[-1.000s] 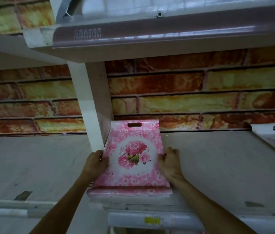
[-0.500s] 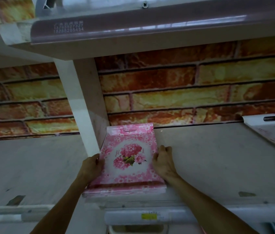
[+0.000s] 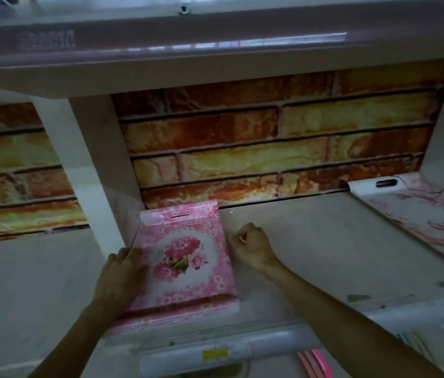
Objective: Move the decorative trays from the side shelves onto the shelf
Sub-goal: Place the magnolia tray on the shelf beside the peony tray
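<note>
Change: right hand (image 3: pixel 251 248) has let go of the pink floral tray (image 3: pixel 185 257), fingers curled, holding nothing
Left hand (image 3: pixel 121 271): fingers resting on tray's left edge
Tray: flat on shelf (image 3: pixel 311 255), against the upright (push it square)
Far right: marbled tray (image 3: pixel 428 222), untouched

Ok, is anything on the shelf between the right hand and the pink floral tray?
Nothing visible. The right hand sits curled just right of the pink floral tray, only bare shelf between. The left hand rests on its left edge.
</note>
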The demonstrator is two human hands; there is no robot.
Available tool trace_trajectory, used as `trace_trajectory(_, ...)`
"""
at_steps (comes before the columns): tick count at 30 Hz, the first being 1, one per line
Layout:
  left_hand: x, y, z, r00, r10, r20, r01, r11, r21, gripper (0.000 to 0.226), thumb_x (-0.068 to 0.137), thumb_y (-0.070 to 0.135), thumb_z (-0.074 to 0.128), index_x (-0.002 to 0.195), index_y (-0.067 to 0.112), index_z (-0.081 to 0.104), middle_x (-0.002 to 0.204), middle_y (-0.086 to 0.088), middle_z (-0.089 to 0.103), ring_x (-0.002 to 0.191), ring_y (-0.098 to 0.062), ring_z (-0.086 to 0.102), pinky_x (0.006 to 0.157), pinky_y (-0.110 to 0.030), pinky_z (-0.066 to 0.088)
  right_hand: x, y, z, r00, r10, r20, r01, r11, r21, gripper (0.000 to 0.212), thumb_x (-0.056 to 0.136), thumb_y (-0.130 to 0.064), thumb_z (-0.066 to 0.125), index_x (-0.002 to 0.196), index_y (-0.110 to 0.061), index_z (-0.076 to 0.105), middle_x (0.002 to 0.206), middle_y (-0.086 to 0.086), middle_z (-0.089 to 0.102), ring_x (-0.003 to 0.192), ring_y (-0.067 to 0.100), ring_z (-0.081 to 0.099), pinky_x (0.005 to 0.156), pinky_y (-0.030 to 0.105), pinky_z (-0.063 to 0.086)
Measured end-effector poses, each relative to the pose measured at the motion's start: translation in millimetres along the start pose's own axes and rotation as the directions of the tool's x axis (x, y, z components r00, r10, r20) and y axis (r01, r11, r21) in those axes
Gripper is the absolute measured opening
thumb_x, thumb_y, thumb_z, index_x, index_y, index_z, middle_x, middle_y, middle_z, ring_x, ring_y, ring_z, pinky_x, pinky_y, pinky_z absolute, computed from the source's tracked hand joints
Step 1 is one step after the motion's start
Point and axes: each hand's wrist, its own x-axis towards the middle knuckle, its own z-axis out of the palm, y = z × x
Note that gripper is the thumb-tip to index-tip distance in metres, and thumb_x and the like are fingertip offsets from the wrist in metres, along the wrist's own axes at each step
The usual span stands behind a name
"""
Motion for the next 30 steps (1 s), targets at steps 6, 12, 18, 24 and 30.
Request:
trace_trajectory(6, 3.8, 65.2, 4.5, 0.996, 0.0, -0.09, -0.037, 0.909, -0.415, 0.018, 0.091, 0.015, 0.064, 0.107, 0.01, 0.07, 0.105, -0.015, 0.072, 0.09, -0.029, 0.069, 0.079, -0.035, 0.055, -2.7, 3.4, -72.9, 0.978, -0.107, -0.177, 0.118, 0.992, 0.052, 0.012, 0.093, -0.024, 0.059, 0.095, -0.012, 0.058, 0.096, 0.002, 0.063, 0.09, 0.017, 0.061, 0.075, 0.02, 0.043)
trace_trajectory(12, 8.2, 146.6, 14.9, 0.999, 0.0, -0.043, -0.031, 0.696, -0.717, 0.014, 0.093, 0.003, 0.058, 0.1, 0.011, 0.067, 0.083, -0.011, 0.071, 0.062, -0.014, 0.068, 0.065, -0.029, 0.057, -15.4, 16.8, -158.1, 0.946, -0.205, -0.253, 0.228, 0.971, 0.065, 0.005, 0.096, -0.018, 0.056, 0.097, -0.014, 0.06, 0.088, -0.007, 0.058, 0.074, 0.01, 0.057, 0.055, 0.005, 0.037)
trace_trajectory(18, 3.2, 254.3, 30.0, 0.997, 0.06, 0.046, 0.012, 0.484, -0.875, 0.025, 0.093, -0.005, 0.053, 0.091, 0.017, 0.064, 0.085, -0.014, 0.066, 0.051, -0.007, 0.065, 0.051, -0.017, 0.054, -27.6, 52.0, -234.1, 0.919, -0.254, -0.302, 0.286, 0.956, 0.065, 0.009, 0.094, -0.016, 0.056, 0.087, -0.023, 0.056, 0.073, -0.015, 0.057, 0.063, -0.003, 0.054, 0.052, 0.005, 0.036)
trace_trajectory(24, -7.4, 369.1, 53.5, 0.974, 0.086, 0.21, 0.169, 0.341, -0.925, 0.018, 0.095, -0.004, 0.052, 0.098, 0.007, 0.065, 0.093, -0.021, 0.067, 0.06, -0.025, 0.065, 0.055, -0.027, 0.057, -26.1, 85.4, -316.4, 0.891, -0.282, -0.357, 0.333, 0.939, 0.09, 0.008, 0.092, -0.02, 0.06, 0.084, -0.023, 0.058, 0.076, -0.007, 0.064, 0.071, 0.01, 0.06, 0.068, 0.024, 0.047)
trace_trajectory(30, -21.8, 478.5, 75.6, 0.86, 0.192, 0.473, 0.462, 0.102, -0.881, 0.015, 0.095, -0.001, 0.053, 0.107, -0.004, 0.061, 0.096, -0.023, 0.067, 0.074, -0.032, 0.067, 0.075, -0.041, 0.058, -13.0, 131.8, -390.5, 0.891, -0.244, -0.383, 0.309, 0.943, 0.12, 0.007, 0.09, -0.02, 0.061, 0.083, -0.021, 0.061, 0.072, -0.005, 0.064, 0.066, 0.008, 0.058, 0.068, 0.031, 0.049)
